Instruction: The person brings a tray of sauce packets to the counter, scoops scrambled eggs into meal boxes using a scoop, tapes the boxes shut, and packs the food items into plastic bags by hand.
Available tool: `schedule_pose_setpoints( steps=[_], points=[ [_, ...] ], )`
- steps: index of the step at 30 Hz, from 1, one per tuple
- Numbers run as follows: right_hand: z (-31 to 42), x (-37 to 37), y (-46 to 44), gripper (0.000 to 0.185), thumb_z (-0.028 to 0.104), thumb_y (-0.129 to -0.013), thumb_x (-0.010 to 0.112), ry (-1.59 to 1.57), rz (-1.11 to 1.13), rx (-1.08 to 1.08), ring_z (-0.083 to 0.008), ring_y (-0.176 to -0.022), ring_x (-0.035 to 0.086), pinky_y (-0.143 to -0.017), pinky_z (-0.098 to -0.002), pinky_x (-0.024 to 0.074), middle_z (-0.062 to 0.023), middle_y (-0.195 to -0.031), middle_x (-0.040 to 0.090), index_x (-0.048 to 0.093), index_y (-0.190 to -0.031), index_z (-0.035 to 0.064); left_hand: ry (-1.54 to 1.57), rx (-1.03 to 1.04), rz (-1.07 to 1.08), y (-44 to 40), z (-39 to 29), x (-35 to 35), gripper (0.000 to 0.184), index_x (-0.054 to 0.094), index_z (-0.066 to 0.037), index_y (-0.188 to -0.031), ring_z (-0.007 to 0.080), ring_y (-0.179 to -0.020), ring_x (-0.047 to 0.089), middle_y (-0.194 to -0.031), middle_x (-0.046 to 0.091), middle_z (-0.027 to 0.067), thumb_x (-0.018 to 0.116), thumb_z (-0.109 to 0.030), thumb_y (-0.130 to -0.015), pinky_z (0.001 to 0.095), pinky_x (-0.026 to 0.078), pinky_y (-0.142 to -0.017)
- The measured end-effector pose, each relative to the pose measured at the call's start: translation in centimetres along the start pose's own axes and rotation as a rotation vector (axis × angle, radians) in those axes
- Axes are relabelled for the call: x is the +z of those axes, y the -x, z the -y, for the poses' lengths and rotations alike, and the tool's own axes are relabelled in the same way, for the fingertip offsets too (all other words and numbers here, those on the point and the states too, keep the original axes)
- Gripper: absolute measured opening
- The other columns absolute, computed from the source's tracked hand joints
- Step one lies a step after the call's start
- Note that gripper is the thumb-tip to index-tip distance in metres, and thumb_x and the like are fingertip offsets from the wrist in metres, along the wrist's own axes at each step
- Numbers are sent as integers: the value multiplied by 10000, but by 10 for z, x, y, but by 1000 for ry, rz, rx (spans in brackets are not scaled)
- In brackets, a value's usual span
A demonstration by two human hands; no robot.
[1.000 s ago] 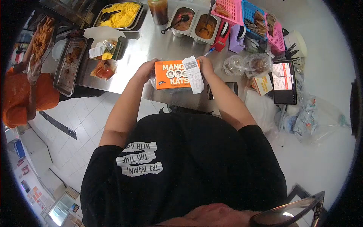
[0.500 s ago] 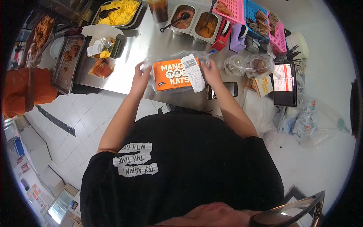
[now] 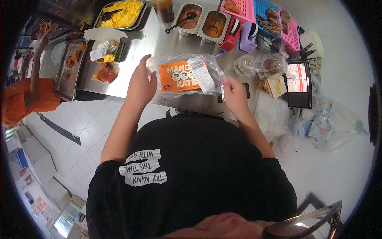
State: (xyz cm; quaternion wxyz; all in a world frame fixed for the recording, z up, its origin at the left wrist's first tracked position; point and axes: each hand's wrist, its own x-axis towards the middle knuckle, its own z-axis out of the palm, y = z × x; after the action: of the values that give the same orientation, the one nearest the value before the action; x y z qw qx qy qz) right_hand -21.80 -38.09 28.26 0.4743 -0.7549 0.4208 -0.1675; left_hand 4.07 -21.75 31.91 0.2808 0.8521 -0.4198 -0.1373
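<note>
An orange box (image 3: pixel 171 81) with white lettering lies inside a clear plastic bag (image 3: pixel 217 73) on the steel counter. A printed receipt (image 3: pixel 200 75) rests over the right part of the box. Just left of the bag is my left hand (image 3: pixel 141 83), fingers apart and holding nothing. My right hand (image 3: pixel 236 95) pinches the bag's right edge. Partly covered by that hand is a dark phone (image 3: pixel 247 91).
Left on the counter stand an open food box (image 3: pixel 105 46), a wrapped red item (image 3: pixel 106 72) and a metal tray (image 3: pixel 71 65). Sauce pans (image 3: pixel 189 20), tape dispensers (image 3: pixel 247 38) and a tablet (image 3: pixel 299 85) line the back and right. A co-worker's orange sleeve (image 3: pixel 32 97) shows far left.
My left hand has let go of the bag's left side and opened beside it. My right hand has moved right and down, holding the bag's edge; the box has shifted slightly left.
</note>
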Motion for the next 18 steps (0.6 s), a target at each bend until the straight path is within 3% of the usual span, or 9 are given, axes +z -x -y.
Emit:
schedule_pose_setpoints(
  steps=[1,4,6,7,10,12,15,16,18],
  points=[
    [3,-4,0,193,127,-956,532,159,2,-102,-145,-739,595,-629,-284,464,-61,-837,640,631,-1041,-14,-36,52,-80,-2,3,-1,513,425,-81,-1333,209,-693,609,-848,582,156,578,-19,-848,328,490,-650],
    [-3,-3,-17,220,68,-958,475,-129,-254,-443,-164,-701,568,-701,-314,472,-140,-913,628,595,-1124,-14,52,128,-222,-6,-12,-20,401,478,-69,-1277,166,-683,552,-803,558,122,541,-7,-886,286,450,-641],
    [11,-2,-21,216,82,-967,451,-467,-125,-306,-187,-716,577,-719,-316,470,-177,-986,629,592,-1090,-26,396,125,-254,-9,-19,-29,269,521,-43,-1206,94,-699,458,-779,507,40,497,-17,-940,237,387,-627],
    [21,-2,-21,219,89,-971,440,-633,-58,-231,-198,-724,582,-728,-316,469,-196,-1022,629,591,-1073,-31,591,57,-139,-9,-27,-37,249,500,-40,-1212,76,-840,489,-922,525,-12,446,-40,-969,216,398,-786],
    [61,-13,-26,199,117,-974,471,-1084,284,46,-161,-822,625,-698,-284,466,-112,-940,647,600,-1063,-5,793,-30,-6,-16,-35,-49,310,478,-44,-1261,68,-787,473,-918,521,1,481,-67,-952,201,396,-745],
    [74,-22,-25,217,159,-986,464,-1076,282,-65,-140,-810,628,-679,-277,459,-107,-930,644,586,-1073,2,986,-108,82,-16,-43,-57,396,444,-47,-1315,70,-773,473,-953,521,14,506,-65,-925,205,402,-717],
    [78,-23,-16,248,198,-1000,452,-844,229,-119,-125,-799,635,-665,-264,448,-95,-930,641,576,-1081,-1,985,35,142,-9,-62,-73,554,371,-50,-1392,72,-740,474,-1049,513,51,520,-29,-859,206,413,-652],
    [77,-24,-13,259,208,-1005,447,-729,201,-116,-122,-795,638,-663,-260,444,-89,-932,641,575,-1082,-4,934,59,203,-7,-61,-72,654,331,-60,-1425,69,-718,476,-1162,490,88,508,19,-800,199,406,-600],
    [65,-30,-7,261,198,-1011,429,-625,317,-33,-145,-764,636,-704,-281,458,-121,-1045,624,555,-1092,-16,704,96,386,-4,-52,-68,620,374,-62,-1394,84,-755,515,-1240,491,93,504,39,-797,207,440,-621]
  ],
)
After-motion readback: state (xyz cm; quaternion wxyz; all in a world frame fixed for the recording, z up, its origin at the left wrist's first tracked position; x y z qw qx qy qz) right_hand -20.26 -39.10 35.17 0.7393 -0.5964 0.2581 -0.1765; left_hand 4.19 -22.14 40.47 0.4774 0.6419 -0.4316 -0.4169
